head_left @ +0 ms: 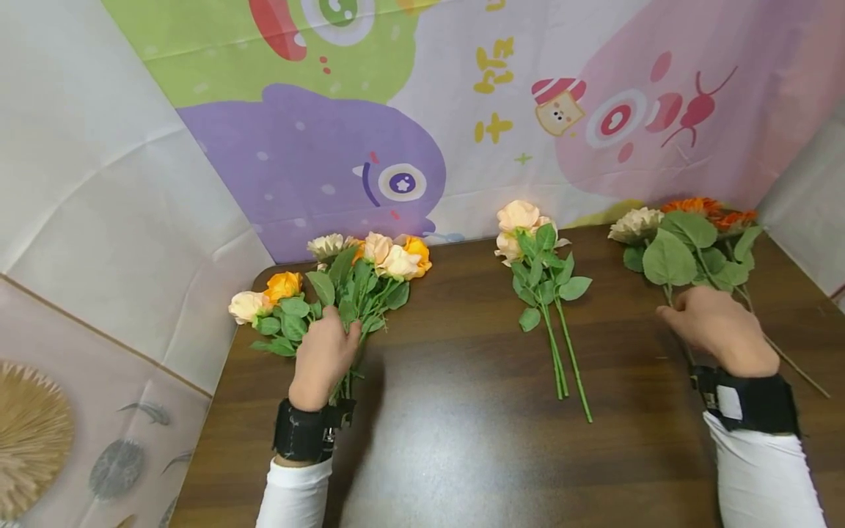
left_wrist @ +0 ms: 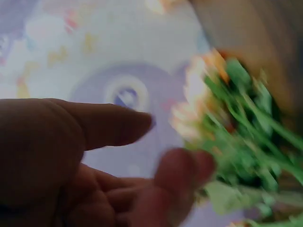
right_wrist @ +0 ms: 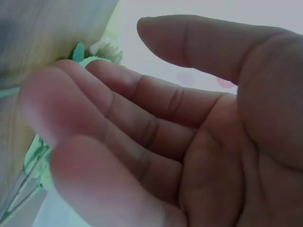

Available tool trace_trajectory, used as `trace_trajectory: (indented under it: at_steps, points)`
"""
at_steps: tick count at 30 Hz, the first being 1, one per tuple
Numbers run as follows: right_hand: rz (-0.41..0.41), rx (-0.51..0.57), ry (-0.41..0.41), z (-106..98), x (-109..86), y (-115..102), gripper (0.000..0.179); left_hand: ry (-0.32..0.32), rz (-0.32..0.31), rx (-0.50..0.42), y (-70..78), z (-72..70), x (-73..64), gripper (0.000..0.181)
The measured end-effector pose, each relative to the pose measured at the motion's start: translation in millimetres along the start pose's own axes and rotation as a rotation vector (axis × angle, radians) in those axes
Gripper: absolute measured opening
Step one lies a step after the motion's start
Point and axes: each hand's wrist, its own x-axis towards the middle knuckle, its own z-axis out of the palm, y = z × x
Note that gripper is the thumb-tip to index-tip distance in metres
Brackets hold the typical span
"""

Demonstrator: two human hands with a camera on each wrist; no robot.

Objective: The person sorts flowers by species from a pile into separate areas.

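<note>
On the left, my left hand (head_left: 325, 359) hovers over a bunch of cream, peach and orange roses (head_left: 399, 262) with green stems. Its thumb stands apart from the bent fingers in the left wrist view, with nothing held; the blurred bunch (left_wrist: 236, 123) lies beyond the fingertips. At the right, my right hand (head_left: 716, 326) is over the stems of orange flowers (head_left: 693, 207) and a cream flower (head_left: 637, 224). The right wrist view shows that palm (right_wrist: 208, 142) with loosely bent fingers and no stem in them. Between the hands lie peach roses (head_left: 518, 216).
All the flowers rest on a dark brown wooden table (head_left: 455, 367). A cartoon-printed cloth (head_left: 488, 169) hangs along its back edge. White fabric (head_left: 132, 183) rises at the left side, and a patterned surface (head_left: 79, 389) lies below it.
</note>
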Motion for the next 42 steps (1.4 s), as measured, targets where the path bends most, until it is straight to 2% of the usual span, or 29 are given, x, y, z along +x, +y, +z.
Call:
trace_trajectory:
  at_steps: [2, 4, 6, 9, 13, 17, 22, 30, 37, 42]
  points:
    - [-0.015, 0.001, -0.003, 0, -0.9, -2, 0.037, -0.06, -0.069, 0.022, -11.9, 1.4, 4.4, 0.036]
    - [-0.019, 0.002, -0.003, 0, -1.2, -3, 0.036, -0.108, -0.106, 0.028, -21.1, 4.5, 7.7, 0.029]
    - [-0.017, -0.004, 0.001, 1, -1.7, -4, 0.035, -0.146, -0.117, 0.032, -27.3, 8.6, 10.4, 0.027]
    - [-0.012, -0.009, 0.004, 1, -1.2, -5, 0.034, -0.197, -0.107, 0.063, -32.7, 15.5, 14.0, 0.034]
    - [-0.022, -0.012, 0.011, -1, -0.4, -6, 0.033, -0.25, -0.099, 0.106, -33.6, 21.4, 17.2, 0.032]
    - [-0.031, -0.018, 0.015, -1, 0.5, -6, 0.033, -0.259, -0.132, 0.089, -30.7, 22.4, 17.8, 0.029]
    - [-0.036, -0.018, -0.012, 3, 0.2, -7, 0.034, -0.269, -0.19, 0.055, -31.3, 21.3, 16.3, 0.037]
    - [-0.048, -0.028, 0.019, 0, 2.1, -12, 0.034, -0.243, -0.173, 0.086, -36.2, 18.9, 18.1, 0.03]
    - [-0.055, -0.03, 0.008, -1, 4.4, -16, 0.035, -0.222, -0.162, 0.053, -37.4, 21.4, 19.9, 0.038]
    - [-0.051, -0.027, -0.008, -1, 4.2, -14, 0.032, -0.207, -0.124, 0.034, -36.1, 23.0, 19.0, 0.037]
